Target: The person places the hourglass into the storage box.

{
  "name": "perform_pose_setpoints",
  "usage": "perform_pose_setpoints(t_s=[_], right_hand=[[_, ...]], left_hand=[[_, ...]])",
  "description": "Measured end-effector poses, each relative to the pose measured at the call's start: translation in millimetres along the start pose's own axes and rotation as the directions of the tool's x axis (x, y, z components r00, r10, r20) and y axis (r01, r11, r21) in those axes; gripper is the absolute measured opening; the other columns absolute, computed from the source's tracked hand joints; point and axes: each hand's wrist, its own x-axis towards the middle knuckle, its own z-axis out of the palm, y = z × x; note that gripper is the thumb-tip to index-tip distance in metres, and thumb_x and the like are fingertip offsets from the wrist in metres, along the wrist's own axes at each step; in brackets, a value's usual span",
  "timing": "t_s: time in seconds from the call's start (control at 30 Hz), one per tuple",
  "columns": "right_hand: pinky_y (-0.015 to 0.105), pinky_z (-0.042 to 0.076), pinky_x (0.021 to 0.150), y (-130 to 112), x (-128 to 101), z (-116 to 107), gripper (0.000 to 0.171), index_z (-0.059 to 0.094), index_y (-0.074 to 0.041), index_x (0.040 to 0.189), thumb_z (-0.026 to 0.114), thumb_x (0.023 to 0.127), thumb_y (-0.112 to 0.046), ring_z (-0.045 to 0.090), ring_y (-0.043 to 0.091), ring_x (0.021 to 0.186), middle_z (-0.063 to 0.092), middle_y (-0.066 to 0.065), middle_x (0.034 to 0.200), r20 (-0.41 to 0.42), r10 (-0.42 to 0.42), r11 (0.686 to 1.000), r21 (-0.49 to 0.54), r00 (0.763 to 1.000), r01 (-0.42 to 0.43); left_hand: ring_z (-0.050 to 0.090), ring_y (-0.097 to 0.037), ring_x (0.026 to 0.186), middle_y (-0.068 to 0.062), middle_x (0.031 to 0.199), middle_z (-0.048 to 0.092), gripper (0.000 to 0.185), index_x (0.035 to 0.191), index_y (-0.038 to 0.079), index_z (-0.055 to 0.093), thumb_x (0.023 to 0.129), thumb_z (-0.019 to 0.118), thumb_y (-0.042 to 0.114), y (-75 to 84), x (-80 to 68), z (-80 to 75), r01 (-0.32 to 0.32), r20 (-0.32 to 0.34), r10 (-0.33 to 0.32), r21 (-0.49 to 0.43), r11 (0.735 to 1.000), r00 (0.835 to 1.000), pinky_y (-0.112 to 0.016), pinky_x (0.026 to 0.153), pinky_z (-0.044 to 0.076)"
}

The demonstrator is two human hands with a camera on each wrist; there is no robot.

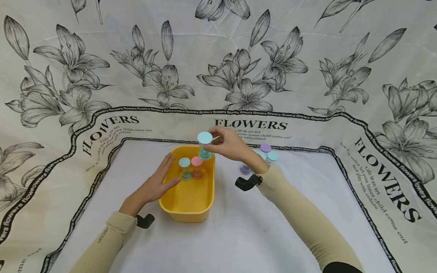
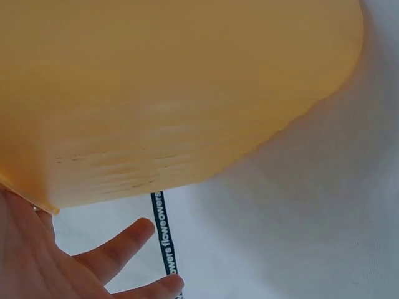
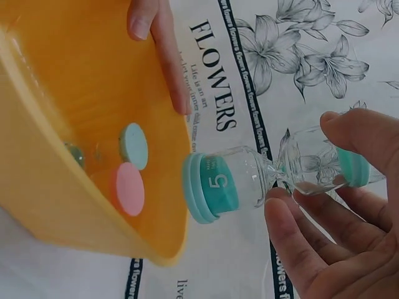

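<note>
Yellow plastic tub (image 1: 191, 197) on a white bench cloth (image 1: 239, 235), holding a teal-capped (image 1: 184, 163) and a pink-capped sand timer (image 1: 197, 162). Right hand (image 1: 230, 144), grip pinching a clear teal-capped sand timer (image 1: 205, 146) over the tub's far rim. Left hand (image 1: 155, 182), fingers straight, rests on the tub's left wall. More timers (image 1: 266, 153) stand behind the right wrist.

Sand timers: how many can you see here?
6, perhaps more hidden. Two stand in the yellow tub: teal and pink. The right hand holds one. Three, purple, teal, purple, stand behind that wrist.
</note>
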Motion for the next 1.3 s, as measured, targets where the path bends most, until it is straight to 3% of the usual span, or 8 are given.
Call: perform_pose_setpoints(t_s=[0.17,0.4,0.8,1.07,1.3], right_hand=[[0.035,0.059,0.096,-3,11,11,0.043,0.061,-0.004,0.129,0.078,0.092,-0.016,0.073,0.028,0.109,0.065,0.015,0.125,0.055,-0.016,1.000,0.005,0.998,0.015],[0.030,0.061,0.090,1,21,31,0.044,0.060,0.000,0.130,0.077,0.092,-0.015,0.073,0.029,0.110,0.065,0.016,0.125,0.162,-0.021,1.000,0.000,0.987,0.022],[0.026,0.060,0.089,8,35,58,0.043,0.061,-0.002,0.125,0.081,0.088,-0.014,0.072,0.027,0.110,0.068,0.015,0.124,0.353,0.051,0.994,-0.111,0.934,-0.013],[0.027,0.056,0.095,20,43,72,0.044,0.065,-0.006,0.121,0.085,0.086,-0.022,0.067,0.022,0.111,0.072,0.008,0.122,0.373,0.117,0.969,-0.246,0.920,-0.023],[0.031,0.055,0.101,31,46,81,0.043,0.066,-0.005,0.122,0.084,0.086,-0.020,0.066,0.024,0.120,0.071,0.012,0.128,0.410,0.172,0.965,-0.251,0.896,-0.071]], left_hand=[[0.005,-0.037,0.161,-0.009,0.175,-0.006,0.088,0.167,0.018,0.004,0.103,0.056,0.047,-0.3,-0.6,-0.4,0.008,0.009,-0.008,-0.010,1.000,1.000,-0.067,0.124,0.016],[0.005,-0.039,0.160,-0.007,0.175,-0.008,0.098,0.167,0.020,-0.001,0.099,0.057,0.059,0.2,-1.6,-2.1,0.020,0.030,-0.020,-0.013,1.000,0.999,-0.069,0.123,0.017],[0.003,-0.039,0.160,-0.008,0.175,-0.009,0.105,0.167,0.019,-0.002,0.096,0.063,0.059,0.6,-1.7,-2.8,0.011,0.043,-0.010,-0.031,0.999,0.999,-0.070,0.122,0.017],[0.003,-0.039,0.160,-0.006,0.175,-0.010,0.106,0.167,0.021,-0.002,0.095,0.066,0.057,1.5,-1.2,-2.8,0.023,0.040,-0.022,-0.029,0.999,0.999,-0.070,0.122,0.016],[0.003,-0.037,0.161,-0.003,0.175,-0.010,0.103,0.167,0.024,-0.001,0.095,0.069,0.046,0.9,-0.9,-1.9,0.023,0.038,-0.021,-0.033,0.999,0.999,-0.068,0.123,0.018]])
